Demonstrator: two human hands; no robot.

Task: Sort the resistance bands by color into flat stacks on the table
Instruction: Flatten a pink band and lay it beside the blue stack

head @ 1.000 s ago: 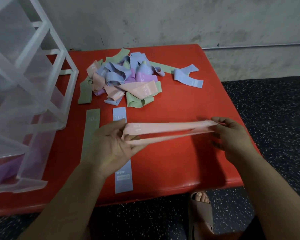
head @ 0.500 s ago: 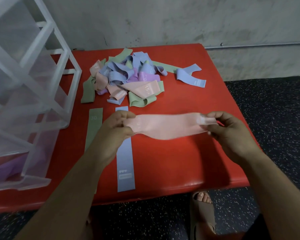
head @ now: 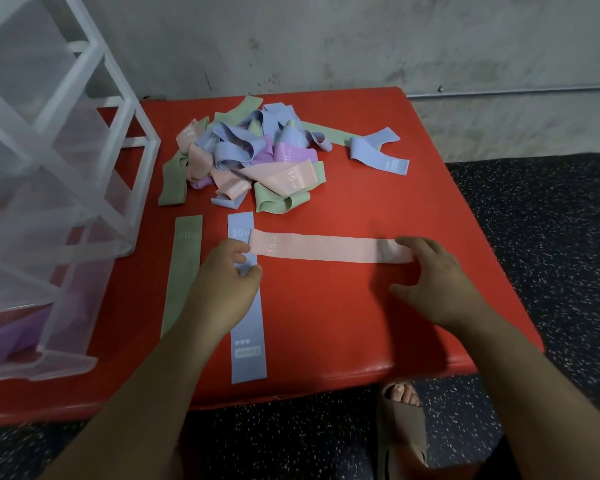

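I'm pressing one pink elastic band [head: 326, 249], right hand [head: 430, 282] spread, left hand [head: 222, 285] curling, grip unclear; one blue elastic band [head: 248, 323], one green elastic band [head: 181, 271] lying flat.

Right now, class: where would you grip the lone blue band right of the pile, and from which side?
Probably pinch the lone blue band by its flat labelled end, coming from the right: that end lies free, while its fold faces the pile.

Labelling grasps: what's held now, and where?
Pink band, flat on table: right hand presses its right end; left hand at its left end, pinch unclear.
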